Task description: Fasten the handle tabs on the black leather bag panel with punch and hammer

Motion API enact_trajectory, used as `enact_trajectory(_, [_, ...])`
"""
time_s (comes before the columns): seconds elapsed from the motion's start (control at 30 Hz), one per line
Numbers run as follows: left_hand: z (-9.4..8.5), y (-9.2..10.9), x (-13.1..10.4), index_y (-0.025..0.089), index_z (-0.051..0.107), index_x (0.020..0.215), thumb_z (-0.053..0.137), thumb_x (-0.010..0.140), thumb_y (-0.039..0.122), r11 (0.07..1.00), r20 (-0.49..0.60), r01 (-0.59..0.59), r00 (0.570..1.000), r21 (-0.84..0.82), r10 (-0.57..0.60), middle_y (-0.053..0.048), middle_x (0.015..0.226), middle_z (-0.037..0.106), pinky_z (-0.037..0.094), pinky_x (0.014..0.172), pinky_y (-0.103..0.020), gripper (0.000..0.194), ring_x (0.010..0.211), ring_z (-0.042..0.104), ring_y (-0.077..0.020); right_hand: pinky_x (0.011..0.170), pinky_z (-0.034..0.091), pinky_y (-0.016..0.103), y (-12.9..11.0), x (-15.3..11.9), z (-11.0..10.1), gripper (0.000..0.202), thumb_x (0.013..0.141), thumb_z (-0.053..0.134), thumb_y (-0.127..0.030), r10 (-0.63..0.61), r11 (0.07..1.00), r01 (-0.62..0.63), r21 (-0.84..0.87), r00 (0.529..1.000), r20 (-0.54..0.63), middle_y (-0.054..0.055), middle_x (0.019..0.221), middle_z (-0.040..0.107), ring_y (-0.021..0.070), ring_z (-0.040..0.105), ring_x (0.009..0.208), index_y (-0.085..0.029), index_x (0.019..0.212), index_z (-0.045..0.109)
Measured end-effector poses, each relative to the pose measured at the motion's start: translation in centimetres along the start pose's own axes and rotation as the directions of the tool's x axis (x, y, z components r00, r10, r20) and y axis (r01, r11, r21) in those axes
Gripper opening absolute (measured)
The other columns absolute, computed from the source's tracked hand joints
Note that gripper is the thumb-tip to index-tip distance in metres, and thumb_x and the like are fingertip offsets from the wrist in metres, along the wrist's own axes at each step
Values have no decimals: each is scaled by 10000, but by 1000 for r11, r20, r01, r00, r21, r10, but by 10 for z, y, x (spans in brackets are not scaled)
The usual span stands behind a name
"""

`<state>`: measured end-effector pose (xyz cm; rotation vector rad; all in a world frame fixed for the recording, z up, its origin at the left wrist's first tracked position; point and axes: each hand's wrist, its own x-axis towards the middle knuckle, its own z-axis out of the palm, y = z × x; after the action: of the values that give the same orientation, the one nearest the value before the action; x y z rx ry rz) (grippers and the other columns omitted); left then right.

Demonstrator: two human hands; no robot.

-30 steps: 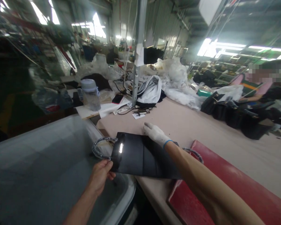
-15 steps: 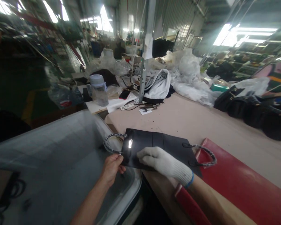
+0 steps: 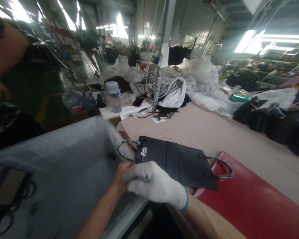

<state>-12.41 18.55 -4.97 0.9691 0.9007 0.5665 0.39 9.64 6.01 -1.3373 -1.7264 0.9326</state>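
Observation:
A flat black handbag body [image 3: 164, 156] lies across the table edge, with a silver clasp [image 3: 144, 151] near its left end. Plastic-wrapped handles loop out at both ends: a left handle [image 3: 122, 154] and a right handle [image 3: 228, 162]. My bare left hand [image 3: 121, 176] is closed at the bag's near left corner; its fingertips are partly covered by my other hand. My right hand [image 3: 154, 184], in a white knit glove, is beside the left one, over the bag's near edge. Its fingers are curled in, and what they hold, if anything, is hidden.
A grey plastic tub [image 3: 72, 172] stands at left with another bag piece [image 3: 7, 186] inside. A red board [image 3: 249, 199] lies on the table [image 3: 209, 126]. Behind are a bottle [image 3: 113, 98], a metal post [image 3: 161, 73] and black bags [image 3: 276, 122]. A person's arm [image 3: 8, 49] is at far left.
My gloved right hand has moved left off the bag's face to my left hand, and its fingers have curled. A person has come further into view at left.

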Motion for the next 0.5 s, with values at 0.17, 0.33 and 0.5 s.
enact_trajectory(0.17, [5,-8,-5,116,690,732,898,493,529,997,0,75,997,26,-75,-38,629,680,435,401,-234,521,457,593,-156,571,383,222,21,-67,17,187,861,589,-76,310,937,-331,-110,936,-166,-34,733,672,119,588,634,-168,852,751])
enact_trajectory(0.33, [16,-1,-10,90,709,753,977,430,480,989,94,124,989,-82,-116,-72,685,720,506,448,-234,573,530,652,-169,741,511,246,34,-91,11,344,859,523,-81,379,923,-384,37,884,-275,11,958,750,174,683,857,-184,1093,754])
enact_trajectory(0.5, [22,1,-9,78,733,802,967,517,405,988,133,99,988,-119,-82,-90,737,739,571,522,-274,493,618,679,-191,981,532,307,33,-72,8,440,883,562,-134,289,957,-288,48,913,-289,45,1231,737,214,688,1104,-200,1295,701])
